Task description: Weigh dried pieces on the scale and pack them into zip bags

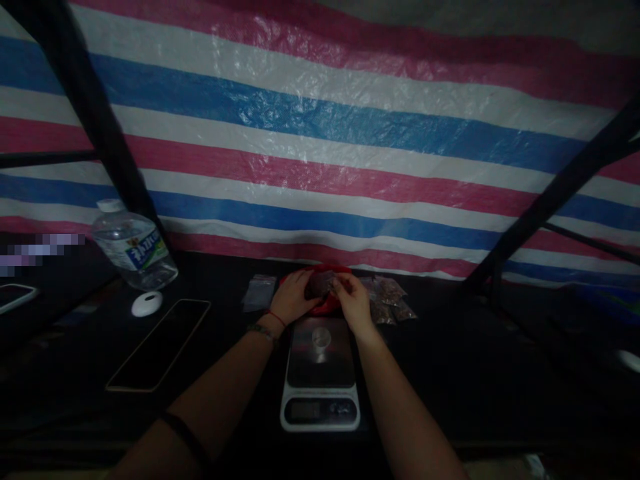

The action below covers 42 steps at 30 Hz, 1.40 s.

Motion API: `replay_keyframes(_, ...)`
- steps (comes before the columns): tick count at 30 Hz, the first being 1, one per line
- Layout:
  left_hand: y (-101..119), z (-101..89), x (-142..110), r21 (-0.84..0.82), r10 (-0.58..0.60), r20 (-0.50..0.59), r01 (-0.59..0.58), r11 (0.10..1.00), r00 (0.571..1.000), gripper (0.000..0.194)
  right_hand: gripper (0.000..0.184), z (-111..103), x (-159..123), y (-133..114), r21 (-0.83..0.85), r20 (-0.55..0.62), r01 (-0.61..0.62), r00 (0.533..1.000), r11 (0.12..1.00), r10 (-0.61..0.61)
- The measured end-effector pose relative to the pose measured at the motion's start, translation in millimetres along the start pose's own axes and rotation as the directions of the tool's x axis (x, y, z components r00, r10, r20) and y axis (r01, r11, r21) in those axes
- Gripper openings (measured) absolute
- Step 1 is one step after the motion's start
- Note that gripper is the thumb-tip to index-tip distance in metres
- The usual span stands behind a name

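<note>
Over a red plastic bag at the back of the black table, my left hand curls its fingers and thumb around the left side of a small clear plastic bag. My right hand pinches the same small bag at its right edge. Dim light hides what lies inside it. Just in front of my hands sits a white kitchen scale with a small clear round cup or lid on its dark plate. Several filled small bags lie right of my right hand, and flat clear bags lie left of my left.
A large clear bottle stands at the left back, with a white rounded case and a phone before it. Dark slanted poles flank the striped plastic sheet behind the table.
</note>
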State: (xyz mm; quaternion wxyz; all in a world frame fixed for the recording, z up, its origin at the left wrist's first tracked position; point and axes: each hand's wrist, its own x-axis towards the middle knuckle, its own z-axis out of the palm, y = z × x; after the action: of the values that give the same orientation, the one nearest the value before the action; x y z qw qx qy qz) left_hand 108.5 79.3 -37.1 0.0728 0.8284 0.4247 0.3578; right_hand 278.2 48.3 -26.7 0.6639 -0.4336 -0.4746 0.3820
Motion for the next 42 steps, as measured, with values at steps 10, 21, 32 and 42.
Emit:
replay_keyframes(10, -0.9, 6.2, -1.3, 0.016, -0.037, 0.011, 0.037, 0.999, 0.999, 0.073, 0.018, 1.2, -1.6, -1.7, 0.090, 0.003, -0.043, 0.999, 0.995, 0.043)
replay_keyframes(21, 1.8, 6.2, -1.6, 0.026, -0.034, 0.011, 0.033, 0.999, 0.999, 0.075, 0.018, 2.7, -4.0, -4.5, 0.075, -0.003, -0.012, 1.000, 0.997, 0.013)
replay_keyframes(32, 8.1, -2.8, 0.3, -0.037, -0.057, -0.020, 0.056, 0.998, 0.998, 0.066, 0.026, -0.3, -4.4, -7.4, -0.028, 0.015, 0.028, 0.999, 0.999, -0.028)
replay_keyframes(42, 11.0, -6.6, -1.5, -0.124, -0.065, -0.004, 0.064, 0.990, 0.998, 0.048, 0.027, -1.0, -3.4, -6.0, -0.259, 0.036, 0.151, 0.989, 0.954, -0.146)
